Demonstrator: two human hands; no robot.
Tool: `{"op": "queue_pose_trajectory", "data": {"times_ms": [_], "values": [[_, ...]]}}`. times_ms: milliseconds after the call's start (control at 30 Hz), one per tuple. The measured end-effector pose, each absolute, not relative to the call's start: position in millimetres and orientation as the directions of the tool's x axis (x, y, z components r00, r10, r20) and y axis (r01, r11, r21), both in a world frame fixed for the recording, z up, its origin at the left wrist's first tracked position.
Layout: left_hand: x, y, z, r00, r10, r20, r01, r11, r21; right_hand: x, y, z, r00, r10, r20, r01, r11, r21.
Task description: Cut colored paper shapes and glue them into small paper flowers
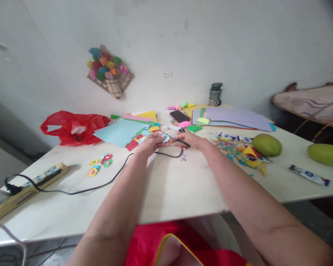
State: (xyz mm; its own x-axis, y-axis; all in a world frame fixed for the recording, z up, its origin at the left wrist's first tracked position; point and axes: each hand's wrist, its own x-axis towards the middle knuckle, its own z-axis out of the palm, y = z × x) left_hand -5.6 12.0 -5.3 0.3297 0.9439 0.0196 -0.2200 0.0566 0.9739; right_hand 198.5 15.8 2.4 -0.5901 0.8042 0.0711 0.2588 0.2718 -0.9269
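Observation:
My left hand (152,143) is closed on a small piece of light blue paper (165,138), held up over the middle of the table. In my right hand (191,141) is a pair of scissors (182,142) with black handles, its blades pointing left at the paper. Just behind my left hand lie colored paper cut-outs (138,140) in red, green and yellow. Small paper flowers (107,160) in yellow, red and green sit on the table to the left. A tiny purple scrap (184,157) lies below my right hand.
A black cord (111,181) runs from the power strip (30,188) toward my hands. Paper scraps (246,153), green fruit (267,145) and a tube (309,175) are on the right. Behind are colored sheets (235,117), a phone (180,116), a bottle (215,94) and a red plastic bag (74,127).

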Motion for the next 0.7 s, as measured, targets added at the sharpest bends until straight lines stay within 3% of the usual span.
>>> {"op": "queue_pose_trajectory", "data": {"times_ms": [300,700], "values": [[-2.8,10.2,-5.0,0.307,0.951,0.017,-0.261,0.067,0.963,197.9,17.9,0.7,-0.566,0.823,0.048,0.233,0.216,-0.948],[-1.1,10.7,-5.5,0.267,0.964,-0.012,-0.287,0.091,0.953,195.8,12.9,4.7,-0.568,0.821,0.066,0.265,0.258,-0.929]]}}
